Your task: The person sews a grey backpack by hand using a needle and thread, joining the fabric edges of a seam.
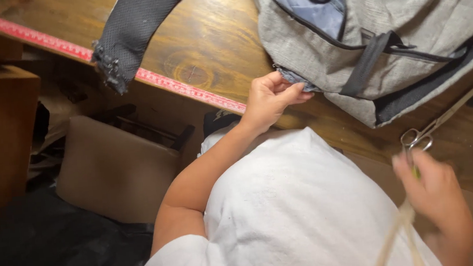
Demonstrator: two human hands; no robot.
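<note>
A grey backpack (386,31) with black straps and a blue lining lies on the wooden table (212,33). My left hand (270,99) pinches a frayed blue-grey corner of the backpack's fabric near the table's front edge. My right hand (435,190) is blurred at the lower right, closed around the handles of metal scissors (443,119) whose blades point up and right across the table. Pale cords or strips (399,235) hang below that hand. My white shirt fills the lower middle.
A red measuring tape (72,49) runs along the table's front edge. A dark mesh strap (132,28) with a frayed end hangs over that edge. Below are a tan cushioned seat (110,171), a wooden piece at the left, and black sheeting on the floor.
</note>
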